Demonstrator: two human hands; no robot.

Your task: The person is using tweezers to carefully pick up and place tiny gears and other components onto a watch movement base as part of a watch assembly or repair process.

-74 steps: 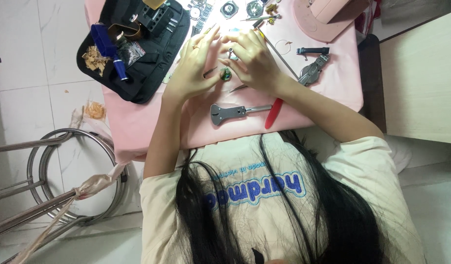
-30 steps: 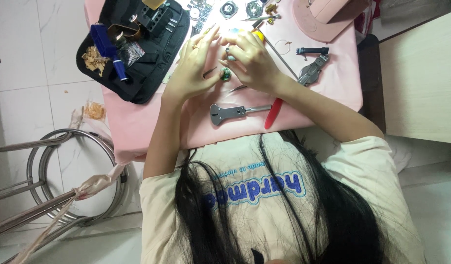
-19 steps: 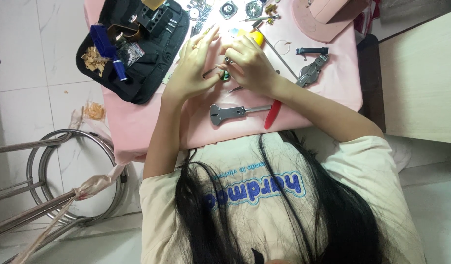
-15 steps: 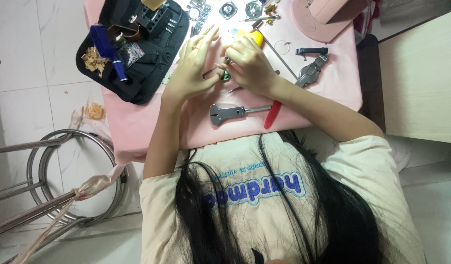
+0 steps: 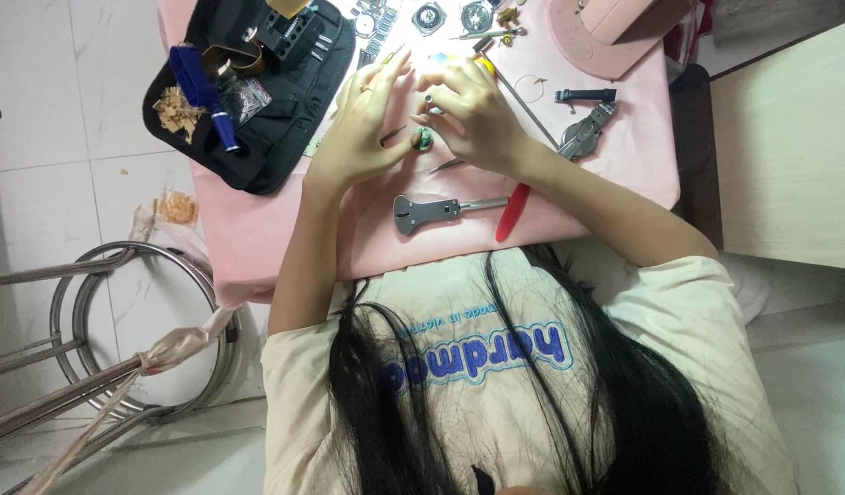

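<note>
No screens or signs show. Left of the grip, where the left hand (image 5: 363, 128) and right hand (image 5: 477, 115) pinch a small green piece (image 5: 423, 139) between them, a small clear plastic bag (image 5: 243, 96) with dark bits inside lies in an open black tool pouch (image 5: 266, 156). Just beside that bag lies a blue tube (image 5: 195, 78); whether it carries a label cannot be told. Well to the right of the grip and beyond it, at the table's far edge, stands a plain pink box (image 5: 624, 14), cut off by the frame.
</note>
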